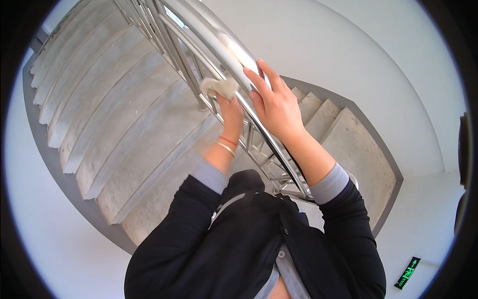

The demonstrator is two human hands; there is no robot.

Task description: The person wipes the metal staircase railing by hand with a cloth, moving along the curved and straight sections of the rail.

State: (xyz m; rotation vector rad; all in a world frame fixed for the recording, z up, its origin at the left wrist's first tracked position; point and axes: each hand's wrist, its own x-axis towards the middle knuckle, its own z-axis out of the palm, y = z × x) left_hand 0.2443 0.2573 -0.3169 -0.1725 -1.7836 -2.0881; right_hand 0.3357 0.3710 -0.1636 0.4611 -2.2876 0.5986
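My left hand (232, 115) grips a crumpled off-white cloth (220, 87), blurred at its edges. It is on the stair side of the railing, beside a thinner metal bar (194, 48) under the handrail. A wide, polished metal handrail (227, 46) curves down from the top of the view. My right hand (279, 108) lies over this handrail with its fingers extended and apart. Part of the rail is hidden beneath that palm.
Grey concrete steps (112, 108) rise on the left, bordered by a dark grey skirting band (84, 203). More steps (321, 114) lie beyond the railing, lower down. Upright metal balusters (173, 48) stand under the rail. A green-lit exit sign (407, 273) is on the white wall (414, 209).
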